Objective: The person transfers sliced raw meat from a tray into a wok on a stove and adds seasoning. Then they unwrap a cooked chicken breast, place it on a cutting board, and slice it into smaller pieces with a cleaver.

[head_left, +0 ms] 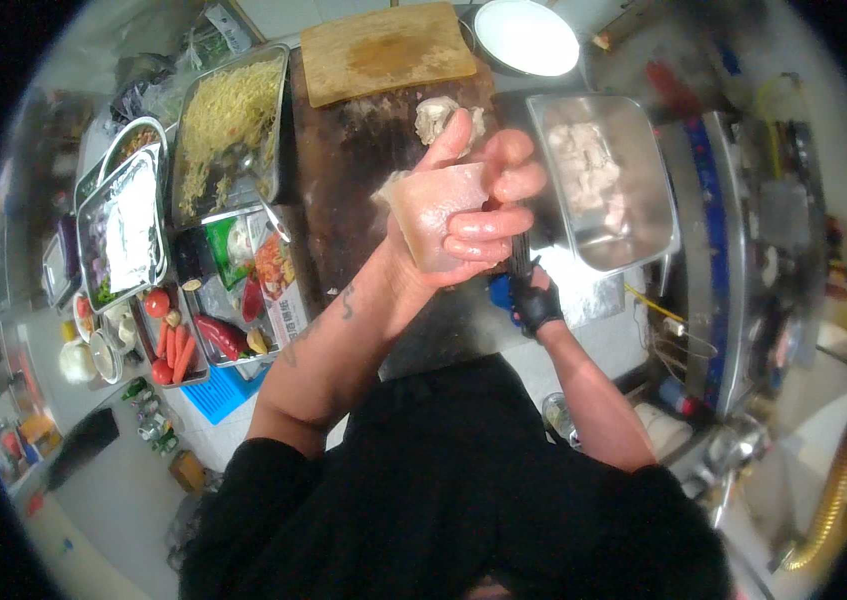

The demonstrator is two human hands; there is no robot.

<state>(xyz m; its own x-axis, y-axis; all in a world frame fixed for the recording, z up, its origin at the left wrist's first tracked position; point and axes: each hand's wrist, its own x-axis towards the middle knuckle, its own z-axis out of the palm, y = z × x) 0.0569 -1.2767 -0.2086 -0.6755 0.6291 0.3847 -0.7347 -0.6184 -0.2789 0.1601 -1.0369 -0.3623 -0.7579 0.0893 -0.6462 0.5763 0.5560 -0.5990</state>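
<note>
Left hand (488, 222): raised, palm up, grip clenched on a slab of meat (430, 212), pale pink with a glossy face. The slab lies across the palm; fingers fold over its right edge, thumb extends along the far side. Hand and slab appear over the right part of a dark board (338, 190) on the desk (593, 300).

Right hand (540, 303): black glove, lower and to the right of the left hand. A dark ribbed piece (520, 255) shows just beyond it, partly hidden; cannot tell whether the grip holds it.

Surroundings: a pale lump of meat (436, 120) on the dark board, behind the left thumb. A light wooden board (383, 50) at the far end. Right: steel pan (643, 225) containing pale meat pieces (588, 170). Far right: white plate (526, 37). Left: tray of yellow shreds (235, 115); foil-topped tray (133, 230); carrots (181, 352).
</note>
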